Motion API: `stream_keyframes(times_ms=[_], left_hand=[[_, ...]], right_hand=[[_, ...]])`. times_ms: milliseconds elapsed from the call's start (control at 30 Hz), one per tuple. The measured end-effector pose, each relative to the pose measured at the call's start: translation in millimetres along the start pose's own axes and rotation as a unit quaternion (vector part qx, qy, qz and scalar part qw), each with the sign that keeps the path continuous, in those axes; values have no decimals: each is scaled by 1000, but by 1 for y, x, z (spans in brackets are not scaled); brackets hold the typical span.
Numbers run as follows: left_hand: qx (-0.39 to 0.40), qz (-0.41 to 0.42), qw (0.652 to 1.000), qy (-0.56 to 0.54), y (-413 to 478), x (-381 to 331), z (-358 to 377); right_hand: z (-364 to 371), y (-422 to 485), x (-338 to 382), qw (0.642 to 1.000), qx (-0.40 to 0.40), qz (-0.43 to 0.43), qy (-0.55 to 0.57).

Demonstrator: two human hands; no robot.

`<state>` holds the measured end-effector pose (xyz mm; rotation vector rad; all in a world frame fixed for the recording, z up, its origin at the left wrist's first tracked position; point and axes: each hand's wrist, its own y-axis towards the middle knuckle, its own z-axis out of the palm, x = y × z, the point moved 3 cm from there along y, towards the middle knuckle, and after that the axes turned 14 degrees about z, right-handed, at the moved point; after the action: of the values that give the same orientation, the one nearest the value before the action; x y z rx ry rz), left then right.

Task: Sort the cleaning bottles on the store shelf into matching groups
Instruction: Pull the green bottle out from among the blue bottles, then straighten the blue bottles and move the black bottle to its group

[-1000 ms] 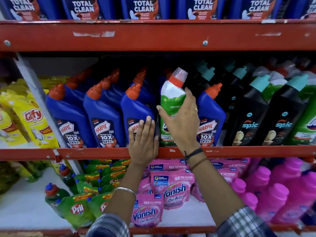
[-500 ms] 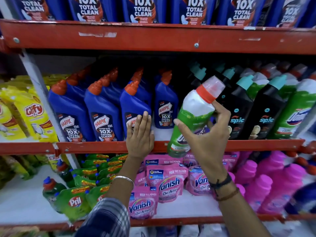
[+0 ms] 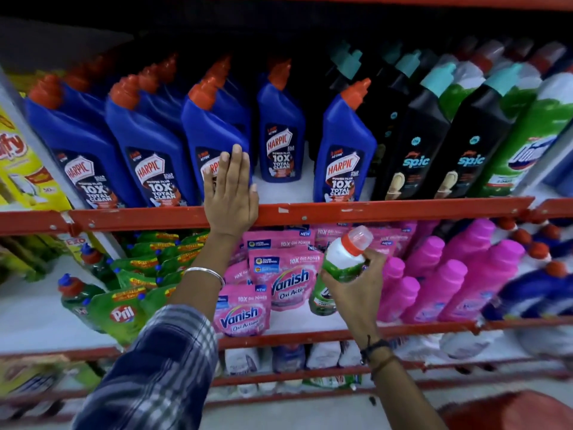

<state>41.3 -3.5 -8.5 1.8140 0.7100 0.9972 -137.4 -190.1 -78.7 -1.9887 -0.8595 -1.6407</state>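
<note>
My right hand [image 3: 356, 287] grips a green and white bottle [image 3: 342, 262] with a red collar and clear cap, held tilted in front of the lower shelf, off the middle shelf. My left hand [image 3: 231, 193] lies flat, fingers together, against a blue Harpic bottle [image 3: 214, 131] at the red shelf rail [image 3: 387, 209]. Several blue Harpic bottles [image 3: 148, 141] stand in rows on the left. One Harpic bottle [image 3: 344, 150] stands beside the black Spic bottles [image 3: 418, 144]. A gap sits in the front row, with a Harpic bottle [image 3: 280, 131] set further back. Green and white bottles [image 3: 533, 131] stand at the right.
Yellow pouches [image 3: 21, 162] fill the far left. On the lower shelf lie green Pril pouches [image 3: 124, 311], pink Vanish pouches [image 3: 245, 311] and pink bottles [image 3: 459, 274]. White packs [image 3: 322, 355] sit on a shelf below. A dark red surface [image 3: 508, 411] shows at bottom right.
My right hand pulled the green and white bottle out of the Harpic row and brought it down and right, below the shelf rail. My left hand stayed on the Harpic bottle.
</note>
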Motion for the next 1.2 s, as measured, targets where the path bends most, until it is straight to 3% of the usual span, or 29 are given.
stream_keyframes(times_ms=[267,633,833,933,1100,1200], left_hand=[[-5,-2,1000,-5,0,2,3],[-4,-2,1000,3,-1,2,3],[-2,-9,1000,10,1,2,3],[-11,4,1000,13,1,1,3],[-18,5,1000,10,1,1,2],[-20,5,1000,11,0,1,2]], right_hand=[[29,6,-47,996,54,58,-46],[44,6,-70,990,64,82,-95],[40,2,-62,982,69,49,-167],[26,4,-34,985,41,-15,-169],[3,23,60,987,-77,-144,-12],[11,46,97,984,-92,-154,-11]])
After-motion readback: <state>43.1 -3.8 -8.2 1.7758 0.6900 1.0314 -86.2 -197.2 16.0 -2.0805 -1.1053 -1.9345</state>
